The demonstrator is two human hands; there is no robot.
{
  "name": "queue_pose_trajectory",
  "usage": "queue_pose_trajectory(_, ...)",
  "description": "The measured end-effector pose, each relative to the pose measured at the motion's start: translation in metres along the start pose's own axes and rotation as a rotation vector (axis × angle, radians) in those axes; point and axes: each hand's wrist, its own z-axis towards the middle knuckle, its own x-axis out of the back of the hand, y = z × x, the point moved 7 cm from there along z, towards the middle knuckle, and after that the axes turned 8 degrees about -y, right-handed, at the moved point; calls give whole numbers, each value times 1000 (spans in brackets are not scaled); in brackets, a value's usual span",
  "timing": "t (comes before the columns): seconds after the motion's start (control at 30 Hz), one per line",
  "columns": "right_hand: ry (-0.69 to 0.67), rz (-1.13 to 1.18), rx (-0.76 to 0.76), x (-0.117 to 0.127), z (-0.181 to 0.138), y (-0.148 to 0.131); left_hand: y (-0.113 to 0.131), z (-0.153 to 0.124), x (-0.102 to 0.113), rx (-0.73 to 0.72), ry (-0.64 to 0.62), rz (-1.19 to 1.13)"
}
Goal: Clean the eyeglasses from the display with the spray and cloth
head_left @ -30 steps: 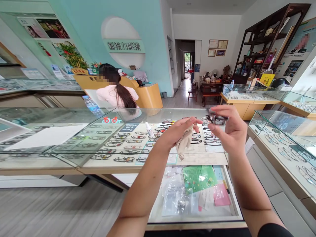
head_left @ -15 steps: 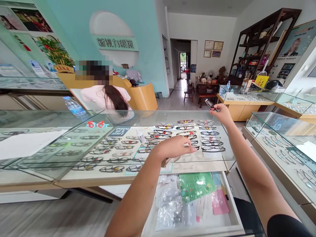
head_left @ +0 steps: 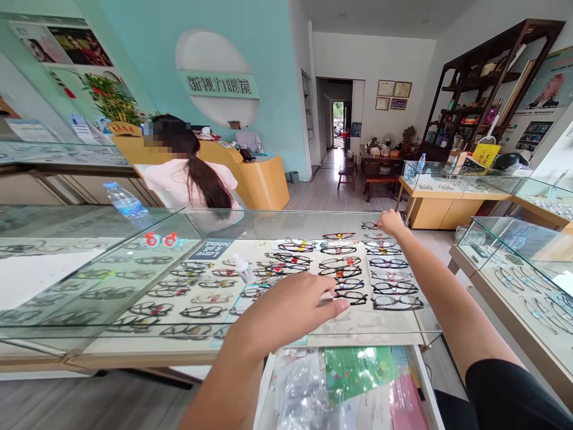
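"Where was the pair of glasses (head_left: 369, 226)?"

"Right of centre, at the far end of the right-hand column of spectacles (head_left: 387, 263), towards the back of the bench (head_left: 380, 335)."

"State of the right hand (head_left: 391, 223)?"

"The arm was extended. The fingers were closed at the near end of that pair, which lay just beyond their tips."

"And the left hand (head_left: 286, 307)?"

"Low in the centre, palm down over the front of the bench, close to the nearest spectacles. The thumb stood apart from the forefinger. The underside was hidden, so I could not tell whether it gripped anything."

"Progress?"

"Well advanced, in my judgement. The right-hand column was in order, and the pair was roughly in line with it."

"Outstanding?"

"The pair had not yet been let go. The drawer (head_left: 428, 382), bottom centre, stood open, and a small spray bottle (head_left: 244, 269) was out, left of centre."
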Motion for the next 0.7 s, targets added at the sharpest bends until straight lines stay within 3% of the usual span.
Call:
queue_pose_trajectory(0.17, -53, -94, -4, -10, 6, -9, 1, 4, 0, 1, -24, 14)
queue_pose_trajectory(0.37, 10, -90, 19, 12, -31, -26, 5, 2, 1, 2, 7, 51)
queue_pose_trajectory(0.5, -8, -11, 143, 20, -80, -68, 10, -8, 7, -14, 46, 48)
queue_pose_trajectory(0.7, -232, 52, 264, -18, -155, -150, 6, -11, 19, 38, 85, 22)
